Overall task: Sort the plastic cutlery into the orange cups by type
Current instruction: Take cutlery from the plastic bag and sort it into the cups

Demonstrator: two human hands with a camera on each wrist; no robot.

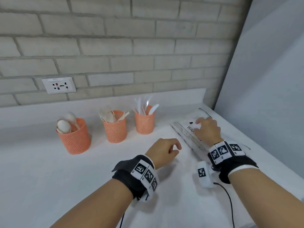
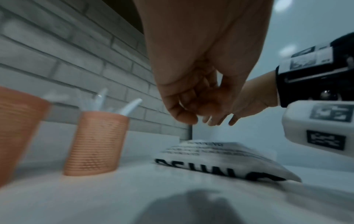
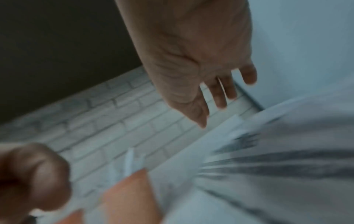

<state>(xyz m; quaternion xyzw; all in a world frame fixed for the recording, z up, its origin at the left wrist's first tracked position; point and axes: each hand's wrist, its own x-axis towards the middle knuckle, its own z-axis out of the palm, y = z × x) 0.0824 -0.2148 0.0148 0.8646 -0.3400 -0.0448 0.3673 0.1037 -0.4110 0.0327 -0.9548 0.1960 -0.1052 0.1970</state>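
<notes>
Three orange cups (image 1: 115, 127) are standing on the tabletop (image 1: 49, 178), already holding spoons, forks and knives by type. Right hand (image 1: 208, 129) is reaching over the plastic bag (image 1: 185, 134), fingers relaxed — probably checking for leftovers. Left hand (image 1: 162, 152) is hovering loosely curled, holding nothing.

A white surface (image 1: 49, 178) runs along a pale brick wall (image 1: 115, 46), which carries a white socket plate (image 1: 58, 85) at its lower left. A flat white plastic bag (image 1: 185, 132) printed with black warning text lies at the right, near a plain grey side wall (image 1: 271, 79)
</notes>
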